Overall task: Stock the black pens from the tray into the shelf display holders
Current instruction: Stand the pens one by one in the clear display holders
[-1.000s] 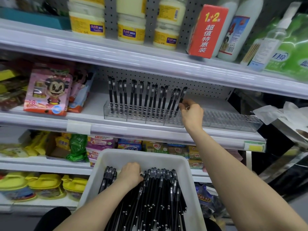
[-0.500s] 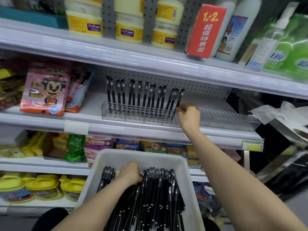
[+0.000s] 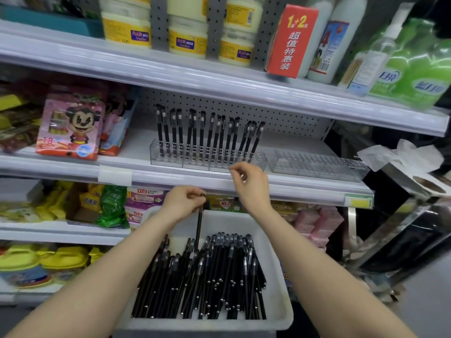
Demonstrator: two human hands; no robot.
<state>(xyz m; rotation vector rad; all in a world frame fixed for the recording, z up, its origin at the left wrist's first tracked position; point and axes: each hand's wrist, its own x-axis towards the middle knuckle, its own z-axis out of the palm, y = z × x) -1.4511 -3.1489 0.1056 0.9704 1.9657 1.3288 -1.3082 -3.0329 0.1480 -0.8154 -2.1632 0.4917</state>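
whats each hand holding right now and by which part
The left hand pinches one black pen by its upper end; it hangs toward the white tray. The right hand appears to hold nothing.

The left hand (image 3: 181,203) has risen out of the tray (image 3: 275,289) and now pinches 1 black pen (image 3: 199,228) by its top end. The barrel hangs straight down below the grip, its tip just above the pile. The right hand (image 3: 249,184) has let go of the rightmost pen (image 3: 257,137) in the holder (image 3: 210,162). It has dropped to just right of and above that grip, fingers loosely curled, holding nothing.
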